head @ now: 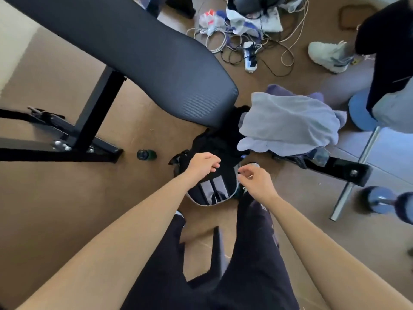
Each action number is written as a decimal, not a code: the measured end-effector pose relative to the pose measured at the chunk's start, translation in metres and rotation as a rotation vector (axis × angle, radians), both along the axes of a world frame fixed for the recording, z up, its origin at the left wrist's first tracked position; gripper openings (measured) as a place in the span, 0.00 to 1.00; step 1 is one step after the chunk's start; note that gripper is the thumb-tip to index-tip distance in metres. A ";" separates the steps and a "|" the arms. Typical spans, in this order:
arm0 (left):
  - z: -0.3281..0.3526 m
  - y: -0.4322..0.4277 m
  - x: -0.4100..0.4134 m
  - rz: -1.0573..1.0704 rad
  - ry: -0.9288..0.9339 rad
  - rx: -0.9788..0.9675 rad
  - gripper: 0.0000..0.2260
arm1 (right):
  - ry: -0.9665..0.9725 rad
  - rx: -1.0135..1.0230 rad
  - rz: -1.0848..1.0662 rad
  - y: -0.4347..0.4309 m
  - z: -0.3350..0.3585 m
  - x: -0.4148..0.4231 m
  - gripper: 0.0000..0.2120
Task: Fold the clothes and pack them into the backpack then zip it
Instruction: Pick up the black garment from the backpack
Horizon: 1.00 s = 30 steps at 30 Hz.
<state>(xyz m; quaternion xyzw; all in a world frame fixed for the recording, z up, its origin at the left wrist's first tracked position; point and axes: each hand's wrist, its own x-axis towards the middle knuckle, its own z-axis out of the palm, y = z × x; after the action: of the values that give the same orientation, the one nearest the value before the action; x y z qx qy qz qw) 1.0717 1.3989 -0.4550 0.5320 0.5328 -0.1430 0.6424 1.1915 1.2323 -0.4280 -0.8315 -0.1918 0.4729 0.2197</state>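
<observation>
A black backpack with pale stripes stands on the brown floor between my legs and the bench. My left hand rests on its top with the fingers curled over the dark fabric there. Just to the right, my right hand hovers at the backpack's upper right edge with fingers pinched; whether it holds a zipper pull is too small to tell. Dark clothing lies bunched behind the backpack. A light blue garment is draped loosely over the bench end at the right.
A black padded weight bench slants across the upper left on a black steel frame. A small dark bottle lies on the floor. Cables and a power strip clutter the far floor. Another person's shoe and a dumbbell are at the right.
</observation>
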 end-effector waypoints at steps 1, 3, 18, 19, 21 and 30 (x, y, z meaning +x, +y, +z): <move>-0.022 0.003 0.001 0.016 0.023 0.010 0.07 | 0.009 -0.013 0.036 0.006 -0.024 0.007 0.10; -0.074 0.004 -0.003 0.027 0.079 0.023 0.06 | 0.044 -0.048 0.090 0.014 -0.081 0.020 0.10; -0.409 0.023 -0.026 -0.317 0.488 0.493 0.36 | -0.238 -0.187 0.631 0.026 -0.422 0.005 0.28; -0.419 0.027 -0.025 -0.284 0.494 0.493 0.33 | -0.294 -0.152 0.607 0.025 -0.428 0.001 0.24; -0.433 0.032 -0.027 -0.222 0.470 0.531 0.21 | -0.393 -0.086 0.573 0.023 -0.437 -0.003 0.16; -0.366 0.021 -0.049 0.236 -0.042 0.513 0.07 | -0.415 0.009 0.583 0.019 -0.396 -0.012 0.08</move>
<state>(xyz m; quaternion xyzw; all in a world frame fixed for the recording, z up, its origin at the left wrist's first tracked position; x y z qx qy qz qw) 1.0225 1.4200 -0.8214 0.6142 0.5965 0.0834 0.5098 1.1795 1.2518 -0.8241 -0.8191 -0.4636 0.3359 0.0356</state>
